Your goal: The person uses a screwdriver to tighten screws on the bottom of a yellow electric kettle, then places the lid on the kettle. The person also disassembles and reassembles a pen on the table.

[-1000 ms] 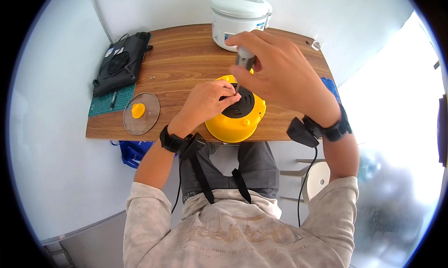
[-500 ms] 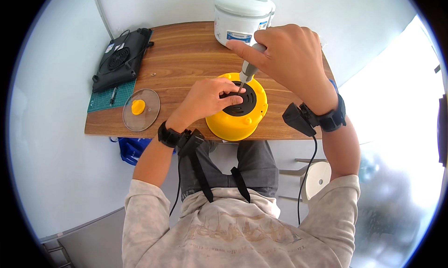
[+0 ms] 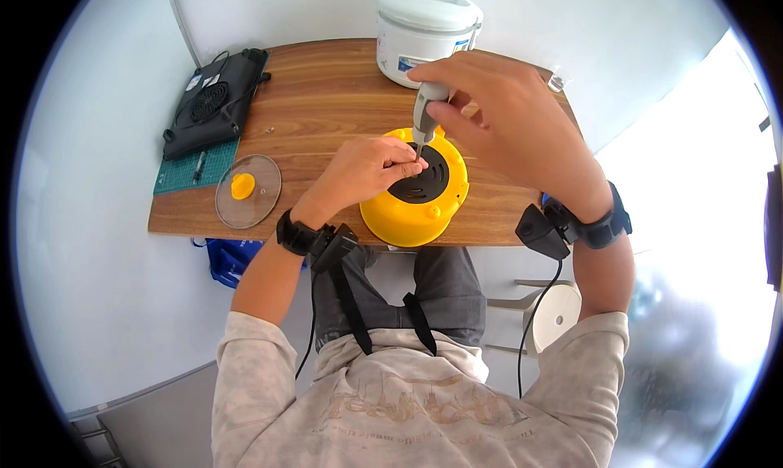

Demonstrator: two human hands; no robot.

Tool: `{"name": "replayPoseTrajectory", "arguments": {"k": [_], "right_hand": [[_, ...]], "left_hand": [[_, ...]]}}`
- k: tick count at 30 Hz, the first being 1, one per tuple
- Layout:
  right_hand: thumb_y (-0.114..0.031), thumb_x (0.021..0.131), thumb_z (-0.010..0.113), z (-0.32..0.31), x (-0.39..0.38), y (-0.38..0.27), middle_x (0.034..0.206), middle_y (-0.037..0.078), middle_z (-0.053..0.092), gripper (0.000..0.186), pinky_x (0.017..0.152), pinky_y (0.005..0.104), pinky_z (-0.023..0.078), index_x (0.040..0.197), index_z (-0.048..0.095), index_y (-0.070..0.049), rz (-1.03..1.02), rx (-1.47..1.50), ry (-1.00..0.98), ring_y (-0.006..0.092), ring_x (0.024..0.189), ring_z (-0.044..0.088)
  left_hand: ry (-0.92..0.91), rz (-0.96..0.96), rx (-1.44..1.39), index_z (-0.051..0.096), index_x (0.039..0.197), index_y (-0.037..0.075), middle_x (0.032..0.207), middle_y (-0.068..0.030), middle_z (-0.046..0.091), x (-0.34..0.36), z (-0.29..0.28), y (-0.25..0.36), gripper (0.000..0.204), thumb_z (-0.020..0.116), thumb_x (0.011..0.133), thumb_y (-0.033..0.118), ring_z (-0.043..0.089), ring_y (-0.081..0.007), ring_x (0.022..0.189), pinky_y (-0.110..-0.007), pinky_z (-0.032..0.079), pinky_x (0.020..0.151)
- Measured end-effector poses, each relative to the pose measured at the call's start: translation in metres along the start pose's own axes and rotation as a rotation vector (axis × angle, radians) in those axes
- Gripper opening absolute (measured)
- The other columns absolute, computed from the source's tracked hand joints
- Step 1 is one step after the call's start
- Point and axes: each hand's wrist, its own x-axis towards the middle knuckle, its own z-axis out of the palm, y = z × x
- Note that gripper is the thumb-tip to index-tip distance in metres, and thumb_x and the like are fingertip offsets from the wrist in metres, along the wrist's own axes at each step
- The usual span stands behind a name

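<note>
A yellow round pot-like appliance point(image 3: 412, 223) with a black slotted base plate point(image 3: 420, 189) lies upside down near the table's front edge. In my right hand point(image 3: 510, 113) is a grey and white screwdriver point(image 3: 424, 113), held nearly upright with thumb and fingers around its handle. Its shaft points down at the black plate. My left hand point(image 3: 359, 170) rests over the plate's left side, thumb and fingertips pinched together at the lower shaft. The screwdriver's tip, and any screw under it, is hidden by those fingertips.
On the wooden table point(image 3: 326, 93) stand a white rice cooker point(image 3: 420, 28) at the back and a black appliance point(image 3: 212, 101) at the left, on a green cutting mat point(image 3: 175, 174) with a pen point(image 3: 199, 166). A glass lid point(image 3: 265, 199) with yellow knob lies nearby. A stool point(image 3: 557, 313) is below right.
My right hand and forearm have shifted slightly right and down, its grip on the handle changed; the screwdriver stands more upright. My left fingertips have closed together at the shaft.
</note>
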Motion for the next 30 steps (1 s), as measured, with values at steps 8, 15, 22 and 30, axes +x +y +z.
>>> {"name": "replayPoseTrajectory", "arguments": {"k": [8,15,22,30], "right_hand": [[-0.044,0.086,0.073,-0.009,0.014,-0.009,0.058,0.009,0.062,0.041,0.053,0.0363,0.051,0.077,0.071,-0.004,0.123,-0.376,-0.145,0.0294,0.052,0.061],[-0.054,0.089,0.069,0.006,0.015,0.002,0.051,0.006,0.056,0.050,0.046,0.0343,0.048,0.072,0.070,-0.007,0.100,-0.508,-0.073,0.0264,0.044,0.056],[-0.023,0.091,0.068,0.002,0.001,-0.011,0.080,0.014,0.066,0.022,0.061,0.0374,0.053,0.102,0.067,-0.003,0.014,-0.036,-0.055,0.0301,0.063,0.064],[-0.022,0.088,0.072,-0.008,0.006,-0.001,0.069,0.013,0.065,0.021,0.059,0.0364,0.052,0.090,0.069,-0.001,0.193,0.108,-0.118,0.0290,0.061,0.064]], "left_hand": [[-0.014,-0.042,0.028,0.079,0.098,0.012,0.097,-0.0052,0.075,0.000,0.001,-0.001,0.024,0.069,0.094,0.033,0.068,-0.0223,0.082,-0.033,0.052,0.070],[-0.001,0.001,-0.006,0.079,0.099,0.011,0.099,-0.0064,0.075,0.001,0.000,-0.001,0.023,0.068,0.094,0.031,0.068,-0.0241,0.084,-0.034,0.052,0.071],[-0.024,-0.052,0.012,0.079,0.099,0.010,0.099,-0.0079,0.075,-0.001,-0.003,0.004,0.022,0.067,0.095,0.029,0.069,-0.0260,0.084,-0.035,0.053,0.074],[-0.033,-0.042,-0.007,0.078,0.100,0.010,0.102,-0.0084,0.075,0.001,-0.001,0.002,0.022,0.069,0.093,0.028,0.070,-0.0271,0.086,-0.035,0.054,0.076]]}}
